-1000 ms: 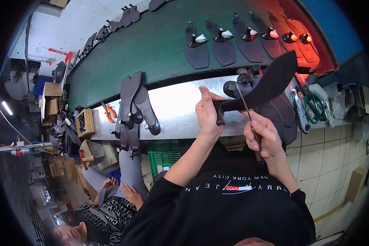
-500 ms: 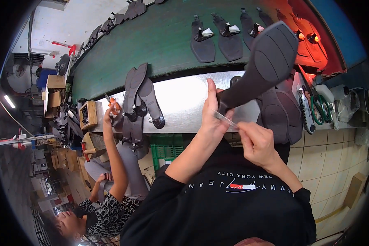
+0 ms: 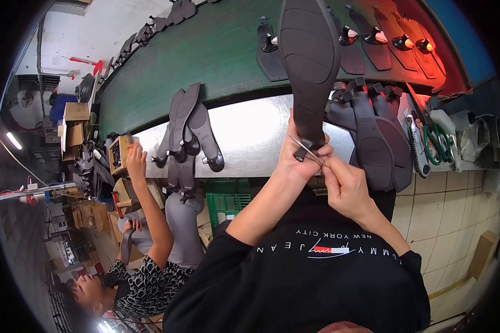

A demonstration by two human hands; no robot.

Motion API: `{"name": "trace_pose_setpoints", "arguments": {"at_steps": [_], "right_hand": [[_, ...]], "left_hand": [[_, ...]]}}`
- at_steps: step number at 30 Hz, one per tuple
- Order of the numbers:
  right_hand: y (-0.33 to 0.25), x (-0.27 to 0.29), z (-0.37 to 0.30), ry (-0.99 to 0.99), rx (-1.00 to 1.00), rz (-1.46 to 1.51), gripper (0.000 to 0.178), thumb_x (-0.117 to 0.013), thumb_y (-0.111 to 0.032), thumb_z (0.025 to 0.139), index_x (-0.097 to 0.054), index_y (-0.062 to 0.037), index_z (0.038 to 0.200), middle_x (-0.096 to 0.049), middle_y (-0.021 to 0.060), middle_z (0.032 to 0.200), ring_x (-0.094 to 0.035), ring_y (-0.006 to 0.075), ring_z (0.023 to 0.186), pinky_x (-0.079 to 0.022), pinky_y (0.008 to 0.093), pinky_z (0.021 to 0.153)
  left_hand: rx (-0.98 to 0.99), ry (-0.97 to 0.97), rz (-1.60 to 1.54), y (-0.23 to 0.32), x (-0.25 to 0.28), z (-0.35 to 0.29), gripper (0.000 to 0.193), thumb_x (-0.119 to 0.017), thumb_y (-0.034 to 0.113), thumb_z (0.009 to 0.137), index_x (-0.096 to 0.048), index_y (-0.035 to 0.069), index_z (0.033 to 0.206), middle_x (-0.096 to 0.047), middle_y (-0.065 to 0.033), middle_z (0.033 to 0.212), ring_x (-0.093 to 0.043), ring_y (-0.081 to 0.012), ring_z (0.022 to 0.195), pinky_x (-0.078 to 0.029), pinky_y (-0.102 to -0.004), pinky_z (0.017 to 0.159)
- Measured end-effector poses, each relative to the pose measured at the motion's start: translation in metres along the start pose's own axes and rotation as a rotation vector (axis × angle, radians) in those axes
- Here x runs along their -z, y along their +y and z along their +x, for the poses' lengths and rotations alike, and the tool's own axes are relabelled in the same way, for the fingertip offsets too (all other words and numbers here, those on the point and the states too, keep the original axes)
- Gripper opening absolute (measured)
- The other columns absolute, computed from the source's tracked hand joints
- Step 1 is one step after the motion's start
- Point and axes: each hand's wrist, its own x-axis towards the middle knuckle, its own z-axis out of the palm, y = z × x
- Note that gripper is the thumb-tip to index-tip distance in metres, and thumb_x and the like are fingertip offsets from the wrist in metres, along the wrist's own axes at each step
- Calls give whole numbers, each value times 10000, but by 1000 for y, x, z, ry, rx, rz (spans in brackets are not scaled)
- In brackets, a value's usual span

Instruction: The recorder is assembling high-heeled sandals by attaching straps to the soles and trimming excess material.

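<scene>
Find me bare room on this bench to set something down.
Bare: the metal strip between the left sole pile and the left hand; the green surface between the far-left sole row and the right sole row. Crowded: the strip's right end, with stacked soles and green-handled scissors.

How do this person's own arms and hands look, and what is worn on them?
Black short sleeves end near the elbows, and the forearms below are bare. The left hand and the right hand have no gloves; no watch or bracelet shows.
</scene>
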Motion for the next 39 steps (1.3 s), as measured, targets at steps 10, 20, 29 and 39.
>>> {"name": "trace_pose_setpoints", "arguments": {"at_steps": [10, 20, 29, 39], "right_hand": [[3, 17, 0, 35, 26, 152, 81, -618, -44, 801, -575, -29, 868, -559, 86, 671, -571, 201, 556, -428, 300, 490], [2, 4, 26, 105, -25, 212, 515, -770, -82, 695, -622, -53, 1187, -490, 19, 700, -437, 87, 538, -364, 235, 468], [-2, -3, 35, 222, 242, 81, 358, -696, 3, 730, -666, -60, 1081, -559, 56, 686, -529, 153, 521, -421, 271, 469], [15, 31, 39, 114, 17, 79, 366, -504, 23, 881, -566, 3, 1241, -477, 33, 813, -434, 98, 656, -363, 229, 584]], "left_hand": [[-106, 127, 135, 10, -16, -15, 347, -529, 452, 913, -585, 119, 831, -560, -20, 715, -482, -172, 627, -352, -284, 540], [48, -68, 358, -17, 27, -24, 332, -542, 376, 940, -559, 80, 1089, -618, -74, 990, -616, -197, 886, -520, -336, 785], [-261, 78, 399, -24, 12, -35, 198, -563, 285, 946, -622, 110, 1016, -622, -1, 931, -606, -98, 807, -517, -281, 667], [-1102, 229, 925, 138, 17, -145, 439, -354, 348, 1012, -450, 40, 1310, -627, -64, 1106, -656, -174, 896, -480, -227, 536]]}}
